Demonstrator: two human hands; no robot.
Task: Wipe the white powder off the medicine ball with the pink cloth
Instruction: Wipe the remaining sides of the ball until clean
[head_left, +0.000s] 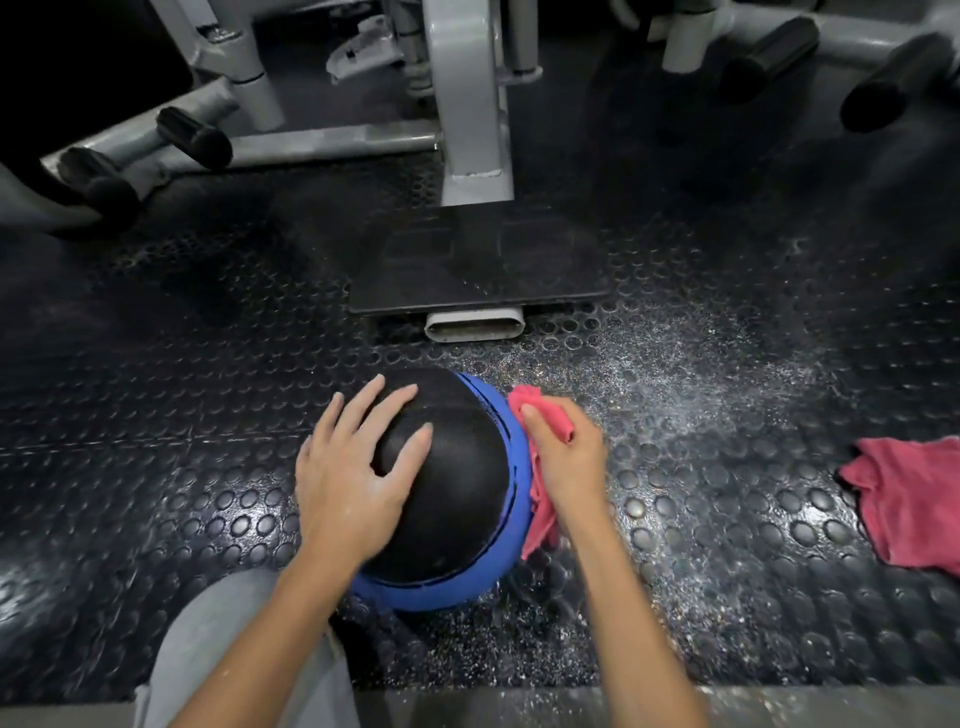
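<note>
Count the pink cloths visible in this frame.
2. One pink cloth is gripped in the right hand against the blue side of the medicine ball; a second cloth lies loose on the floor far right. None appears hidden.

I have one head-worn wide-angle view, facing forward and steeply down at the studded floor (171, 426), close above the medicine ball (457, 499), machine frame (472, 114) farthest off.
</note>
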